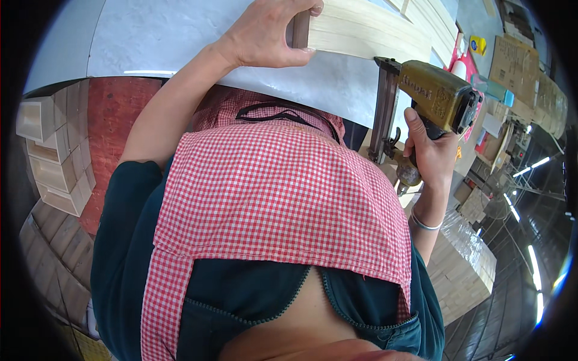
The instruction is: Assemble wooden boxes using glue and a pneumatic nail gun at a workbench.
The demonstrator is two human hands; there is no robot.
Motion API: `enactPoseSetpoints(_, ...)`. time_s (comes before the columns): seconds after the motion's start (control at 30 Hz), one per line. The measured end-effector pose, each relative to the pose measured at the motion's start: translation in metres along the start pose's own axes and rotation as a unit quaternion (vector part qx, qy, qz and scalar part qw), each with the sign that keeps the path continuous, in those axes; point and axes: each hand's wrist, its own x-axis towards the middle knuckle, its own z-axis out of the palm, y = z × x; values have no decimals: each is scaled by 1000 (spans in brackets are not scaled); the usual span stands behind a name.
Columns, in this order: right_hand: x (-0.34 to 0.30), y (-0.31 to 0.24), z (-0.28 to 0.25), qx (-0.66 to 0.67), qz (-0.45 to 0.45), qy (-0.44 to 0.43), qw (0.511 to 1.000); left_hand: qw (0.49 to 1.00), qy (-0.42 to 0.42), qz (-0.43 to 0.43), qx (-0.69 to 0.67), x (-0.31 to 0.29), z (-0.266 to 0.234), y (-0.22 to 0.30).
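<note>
Left hand [262, 33]: clamping board [367, 31] by its end, upper part running out of frame. Board: resting on table [144, 42], partly cut off. Right hand [435, 157]: gripping nail gun [435, 93], fingers mostly hiding.

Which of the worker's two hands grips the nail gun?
The right hand, wrapped about the olive-yellow nail gun, with a pale bracelet on its wrist. The left hand instead clasps the end of a wooden piece.

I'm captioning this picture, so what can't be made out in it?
Left hand: top cut off by the head view's upper edge.
Pale wooden piece: partly cut off by that same edge.
Nail gun: in the head view, part of its handle is covered by the right hand.
</note>
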Motion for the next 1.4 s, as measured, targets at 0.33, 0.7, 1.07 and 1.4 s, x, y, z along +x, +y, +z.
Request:
enactPoseSetpoints(0.33, 3, 2, -6, -4, 16, 3, 1000, 999, -5, -32, -25, -3, 0, 2)
enactPoseSetpoints(0.7, 8, 0, -12, -9, 28, -12, 999, 998, -2, -42, -36, -3, 1, 1)
enactPoseSetpoints(1.07, 8, -10, -12, -45, 56, -8, 997, 998, -4, -43, -47, -5, 2, -1)
enactPoseSetpoints(1.4, -15, -25, 19, -32, -5, -15, 999, 998, -44, -4, -55, -2, -6, -10)
